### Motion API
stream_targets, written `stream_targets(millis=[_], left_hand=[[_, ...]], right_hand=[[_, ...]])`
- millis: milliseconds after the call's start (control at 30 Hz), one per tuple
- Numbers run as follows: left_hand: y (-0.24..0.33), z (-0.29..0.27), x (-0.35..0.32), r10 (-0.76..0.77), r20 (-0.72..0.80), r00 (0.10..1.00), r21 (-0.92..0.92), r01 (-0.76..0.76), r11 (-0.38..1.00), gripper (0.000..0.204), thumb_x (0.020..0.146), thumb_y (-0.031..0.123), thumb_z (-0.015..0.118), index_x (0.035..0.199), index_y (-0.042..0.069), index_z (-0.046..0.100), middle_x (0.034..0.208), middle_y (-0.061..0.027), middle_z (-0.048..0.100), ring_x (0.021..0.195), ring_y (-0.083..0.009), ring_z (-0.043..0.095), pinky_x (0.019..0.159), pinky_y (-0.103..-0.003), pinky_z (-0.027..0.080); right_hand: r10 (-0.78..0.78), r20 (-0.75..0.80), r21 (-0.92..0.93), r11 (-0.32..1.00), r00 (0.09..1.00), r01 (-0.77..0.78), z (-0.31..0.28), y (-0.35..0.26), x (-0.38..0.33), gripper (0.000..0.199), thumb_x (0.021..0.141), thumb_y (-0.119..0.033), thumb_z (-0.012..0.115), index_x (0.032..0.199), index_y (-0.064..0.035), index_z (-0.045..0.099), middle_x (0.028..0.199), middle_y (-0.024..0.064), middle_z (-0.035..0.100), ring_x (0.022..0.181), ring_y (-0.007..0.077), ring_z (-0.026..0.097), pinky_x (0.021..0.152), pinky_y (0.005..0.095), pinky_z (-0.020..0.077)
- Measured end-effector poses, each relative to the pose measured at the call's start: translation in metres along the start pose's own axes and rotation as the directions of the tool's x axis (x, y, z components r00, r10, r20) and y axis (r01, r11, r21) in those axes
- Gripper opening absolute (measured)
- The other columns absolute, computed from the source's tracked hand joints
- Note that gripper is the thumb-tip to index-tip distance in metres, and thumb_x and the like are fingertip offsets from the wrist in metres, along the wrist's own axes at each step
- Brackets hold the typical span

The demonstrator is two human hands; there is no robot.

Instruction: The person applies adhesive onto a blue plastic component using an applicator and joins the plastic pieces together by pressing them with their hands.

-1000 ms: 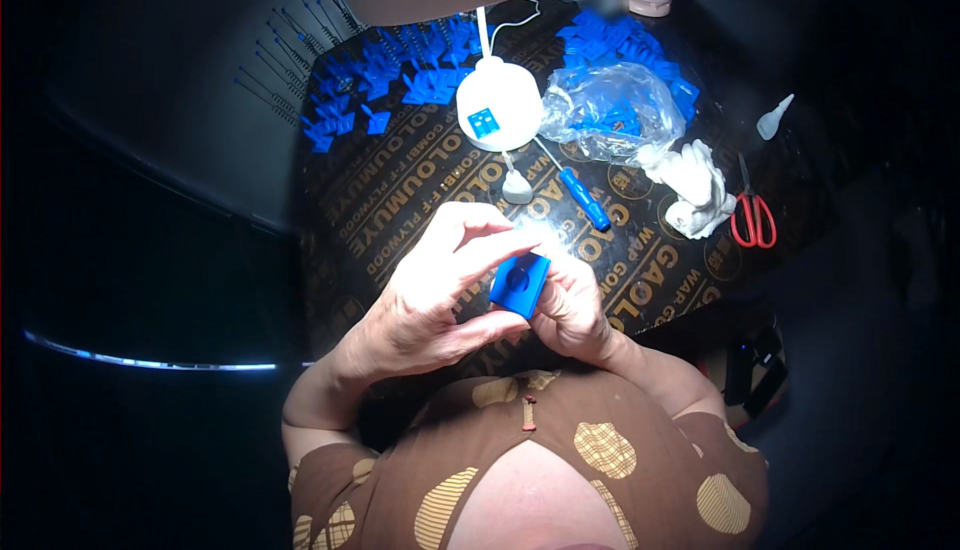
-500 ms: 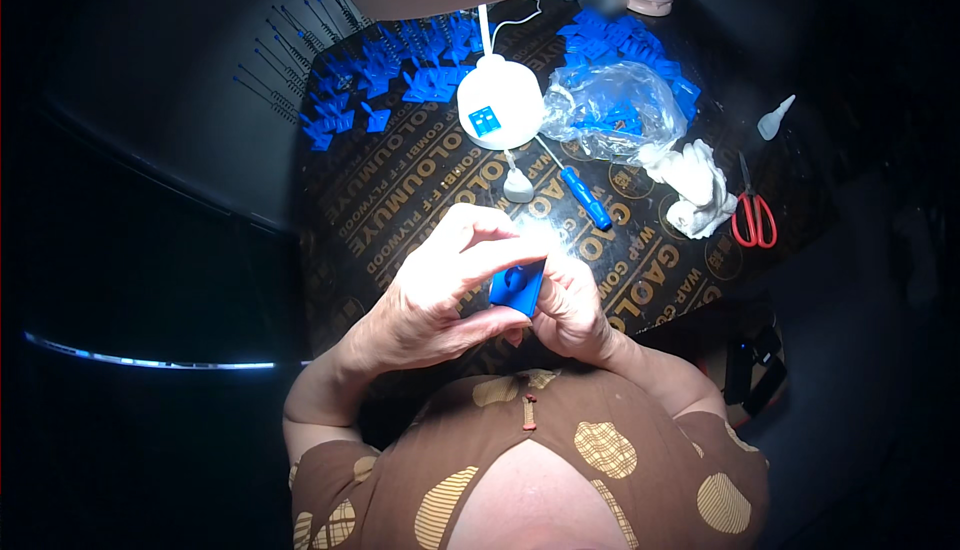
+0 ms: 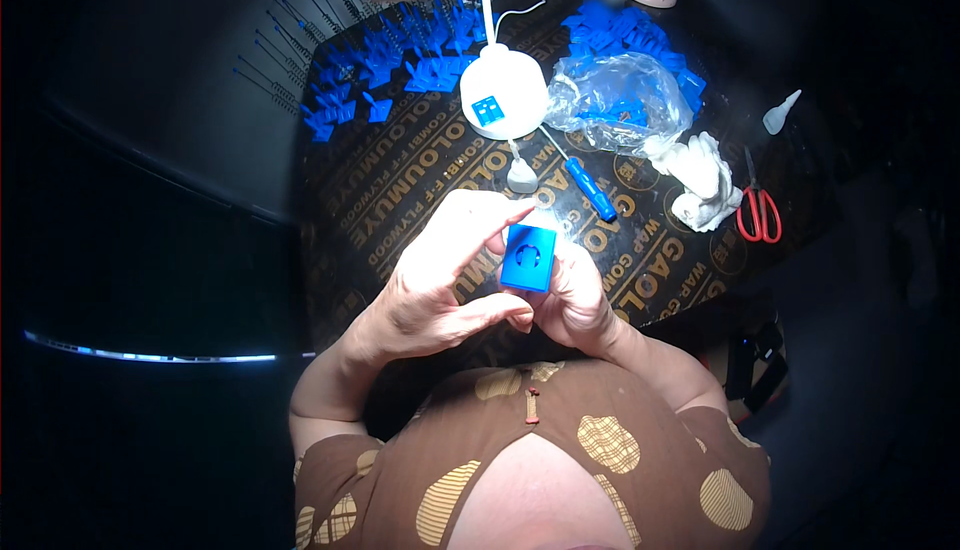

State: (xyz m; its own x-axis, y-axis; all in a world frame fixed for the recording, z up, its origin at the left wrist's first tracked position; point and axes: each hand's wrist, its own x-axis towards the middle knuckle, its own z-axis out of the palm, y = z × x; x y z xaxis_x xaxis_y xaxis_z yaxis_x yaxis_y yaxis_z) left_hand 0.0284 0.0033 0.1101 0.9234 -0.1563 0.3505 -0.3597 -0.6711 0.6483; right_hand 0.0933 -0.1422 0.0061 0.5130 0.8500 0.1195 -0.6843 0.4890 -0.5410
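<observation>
In front of my chest, my right hand (image 3: 573,300) grips a small blue rectangular plastic piece (image 3: 541,268). The piece has a round opening with curved slots in its face, which is turned up toward me. Its underside and most of my right fingertips are hidden. My left hand (image 3: 430,285) is at the left of the piece, with thumb and forefinger spread apart around it. The left thumb tip lies just below the piece's lower edge; whether it touches is hard to tell. Nothing is pinched between those fingers.
A white lamp base (image 3: 505,80) stands beyond my hands, a blue-handled screwdriver (image 3: 590,188) beside it. Farther right lie a clear bag (image 3: 625,100), white gloves (image 3: 705,185) and red-handled scissors (image 3: 759,215). Blue parts with upright stems (image 3: 375,65) fill the far left.
My left thumb and forefinger have come off the blue piece and spread apart. The piece has turned in my right hand, so its face now looks up more squarely.
</observation>
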Motion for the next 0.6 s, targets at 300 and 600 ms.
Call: stream_targets(millis=[300,600], left_hand=[[-0.019,0.005,-0.012,-0.048,-0.032,0.998,-0.275,0.038,0.961,0.056,0.07,0.008,0.078,0.119,-0.007,0.055,0.107,-0.0129,0.055,0.087,-0.0168,0.055,0.083,-0.03,0.044],[-0.019,0.009,-0.013,-0.015,-0.088,0.996,-0.237,-0.006,0.971,0.049,0.07,0.002,0.074,0.116,-0.003,0.057,0.101,-0.013,0.057,0.083,-0.0191,0.057,0.082,-0.031,0.045]], right_hand=[[0.101,0.121,0.225,0.966,0.988,-0.126,-0.007,-0.001,0.0,0.056,0.087,-0.047,0.056,0.118,-0.0016,0.047,0.085,0.0093,0.062,0.063,0.0173,0.059,0.053,0.0274,0.0443],[0.078,0.086,0.159,0.983,0.993,-0.09,-0.006,0.003,0.001,0.052,0.089,-0.044,0.057,0.115,-0.0009,0.043,0.083,0.0106,0.06,0.055,0.0124,0.056,0.044,0.0246,0.0429]])
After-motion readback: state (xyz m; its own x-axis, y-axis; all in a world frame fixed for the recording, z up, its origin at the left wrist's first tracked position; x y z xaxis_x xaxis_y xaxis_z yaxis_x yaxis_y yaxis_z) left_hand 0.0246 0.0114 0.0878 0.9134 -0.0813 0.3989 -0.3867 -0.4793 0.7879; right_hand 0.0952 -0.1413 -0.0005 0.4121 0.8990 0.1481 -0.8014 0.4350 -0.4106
